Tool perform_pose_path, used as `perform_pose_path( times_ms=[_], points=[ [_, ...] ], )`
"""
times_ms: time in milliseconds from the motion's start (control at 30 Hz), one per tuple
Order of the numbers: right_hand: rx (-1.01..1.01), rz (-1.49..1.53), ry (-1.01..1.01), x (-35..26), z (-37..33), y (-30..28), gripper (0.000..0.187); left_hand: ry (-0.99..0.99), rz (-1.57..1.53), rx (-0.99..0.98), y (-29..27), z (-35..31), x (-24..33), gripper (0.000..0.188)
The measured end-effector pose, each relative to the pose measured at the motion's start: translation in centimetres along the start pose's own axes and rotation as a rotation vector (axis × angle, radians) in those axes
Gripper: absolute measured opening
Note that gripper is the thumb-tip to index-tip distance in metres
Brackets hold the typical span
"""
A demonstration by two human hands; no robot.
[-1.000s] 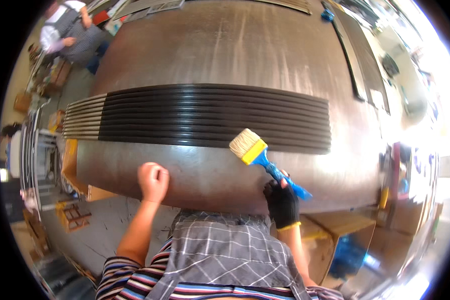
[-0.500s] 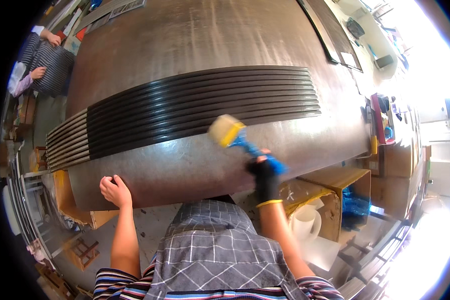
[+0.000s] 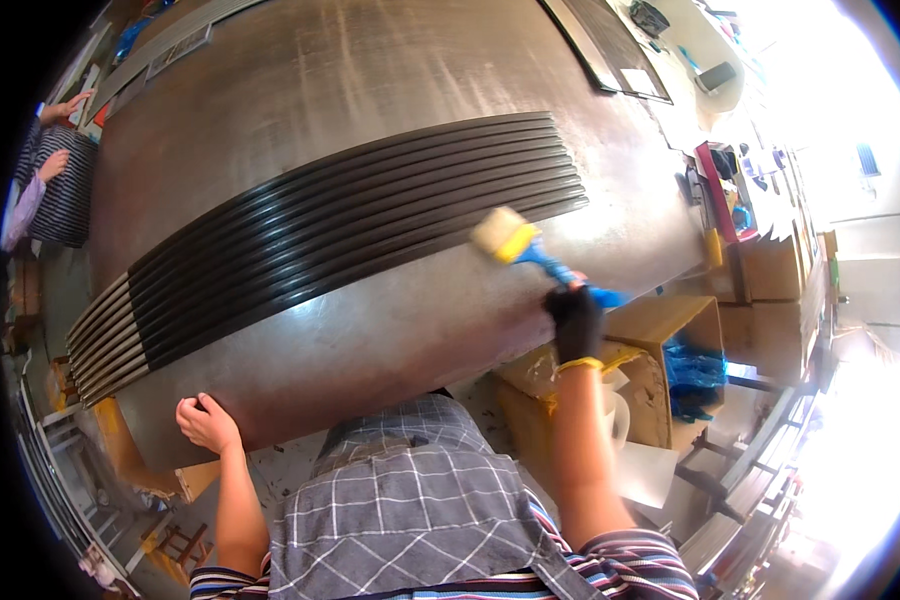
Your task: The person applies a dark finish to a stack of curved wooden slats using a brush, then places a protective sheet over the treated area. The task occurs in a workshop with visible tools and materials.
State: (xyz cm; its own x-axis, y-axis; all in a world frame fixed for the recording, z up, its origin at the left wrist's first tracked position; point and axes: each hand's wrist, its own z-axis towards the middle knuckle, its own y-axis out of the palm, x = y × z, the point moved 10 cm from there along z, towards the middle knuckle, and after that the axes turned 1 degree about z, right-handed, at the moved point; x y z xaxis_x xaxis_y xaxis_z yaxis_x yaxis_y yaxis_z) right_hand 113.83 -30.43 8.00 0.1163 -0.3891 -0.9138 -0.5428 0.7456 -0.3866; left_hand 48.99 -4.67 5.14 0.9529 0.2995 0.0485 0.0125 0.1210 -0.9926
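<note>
In a black fingerless-looking glove, my right hand (image 3: 574, 318) is closed round the blue handle of a wide paintbrush (image 3: 544, 262). The brush has a yellow band and pale bristles, which point up and left above the metal-topped table (image 3: 370, 350). Just beyond the bristles lies a row of long, thin, ribbed strips (image 3: 360, 205), side by side. Most of their length is dark and glossy; their left ends are pale. My bare left hand (image 3: 208, 424) rests at the table's near edge, fingers loosely bent and holding nothing.
Cardboard boxes (image 3: 660, 330) stand below the table's right edge, one with blue plastic inside. A red tray of small items (image 3: 722, 195) sits at the right. Dark framed panels (image 3: 610, 50) lie at the far right. Another person's hands (image 3: 55, 165) show at the far left.
My right hand has swung the paintbrush to the right along the strips' near side. The whole view has shifted and turned a little; my left hand stays at the table edge.
</note>
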Motion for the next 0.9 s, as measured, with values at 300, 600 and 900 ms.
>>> perform_pose_path(
  times_ms=[300, 600, 900],
  points=[
    [0.186, 0.648, 0.139, 1.9, 4.4, -7.4, 0.020, -0.012, 0.010, -0.039, 1.0, 0.6, -0.7, 0.024],
    [0.482, 0.381, -0.018, -1.4, 7.7, -16.1, 0.020, -0.017, 0.011, -0.055, 0.2, 0.3, 0.2, 0.024],
    [-0.337, -0.921, -0.665, -16.1, -3.1, 8.4, 0.028, 0.040, 0.002, -0.014, -1.6, -0.1, 1.2, 0.023]
  ],
)
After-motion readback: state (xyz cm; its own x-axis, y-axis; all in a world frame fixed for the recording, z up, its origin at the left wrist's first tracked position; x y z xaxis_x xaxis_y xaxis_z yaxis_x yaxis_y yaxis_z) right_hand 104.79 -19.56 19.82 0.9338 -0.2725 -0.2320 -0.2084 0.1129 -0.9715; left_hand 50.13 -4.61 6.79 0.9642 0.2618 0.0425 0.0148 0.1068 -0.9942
